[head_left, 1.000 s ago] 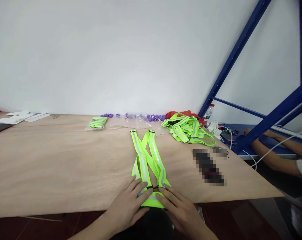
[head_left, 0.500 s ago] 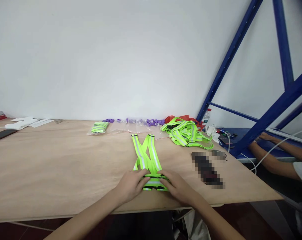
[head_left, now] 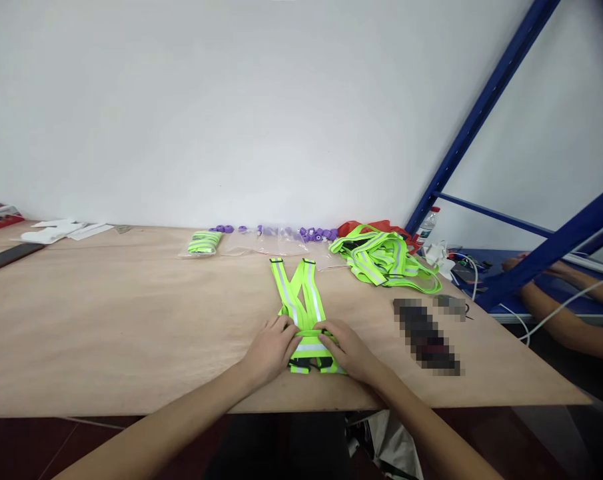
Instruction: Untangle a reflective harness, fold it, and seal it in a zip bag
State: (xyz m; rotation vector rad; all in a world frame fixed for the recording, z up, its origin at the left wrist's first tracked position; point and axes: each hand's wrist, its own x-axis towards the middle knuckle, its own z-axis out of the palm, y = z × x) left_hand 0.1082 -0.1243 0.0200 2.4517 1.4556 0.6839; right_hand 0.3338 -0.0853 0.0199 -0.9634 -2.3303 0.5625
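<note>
A neon-green reflective harness [head_left: 310,343] with silver stripes lies before me on the wooden table. Its two shoulder straps cross and run away from me, each ending in a black slider. The waist band is folded across the near end, with black buckles at its front edge. My left hand [head_left: 274,347] grips the left end of this folded band, thumb in front and fingers behind. My right hand [head_left: 348,347] pinches the right end in the same way. Fingers cover both ends of the fold.
Behind lie a bagged harness [head_left: 204,243], clear plastic bags [head_left: 276,243] and purple pieces [head_left: 317,235]. A heap of green harnesses [head_left: 381,257] sits back right, by a bottle [head_left: 428,225]. A blurred-out dark object [head_left: 426,337] lies right. Beyond the blue frame [head_left: 481,113] are another person's arms [head_left: 566,320].
The folded band now lies flatter, its silver stripe showing more fully between my hands. Both hands stay at its ends. The whole view has shifted slightly.
</note>
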